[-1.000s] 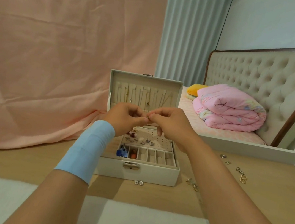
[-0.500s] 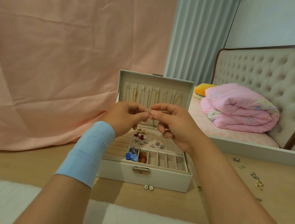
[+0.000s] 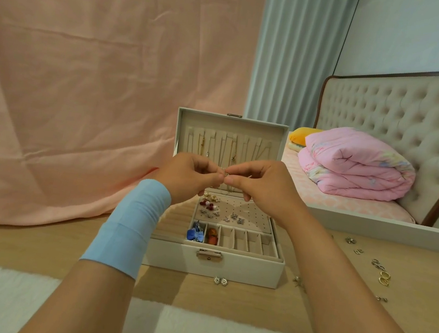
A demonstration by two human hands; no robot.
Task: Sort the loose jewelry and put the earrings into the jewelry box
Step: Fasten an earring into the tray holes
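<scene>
Above the open jewelry box, the left hand and right hand meet fingertip to fingertip, both pinching one small earring. More loose earrings lie scattered along the wooden floor toward its right edge, well apart from the box.

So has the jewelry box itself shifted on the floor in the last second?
No. The jewelry box keeps its spot beside the two small studs on the floor; only the head camera panned.
</scene>
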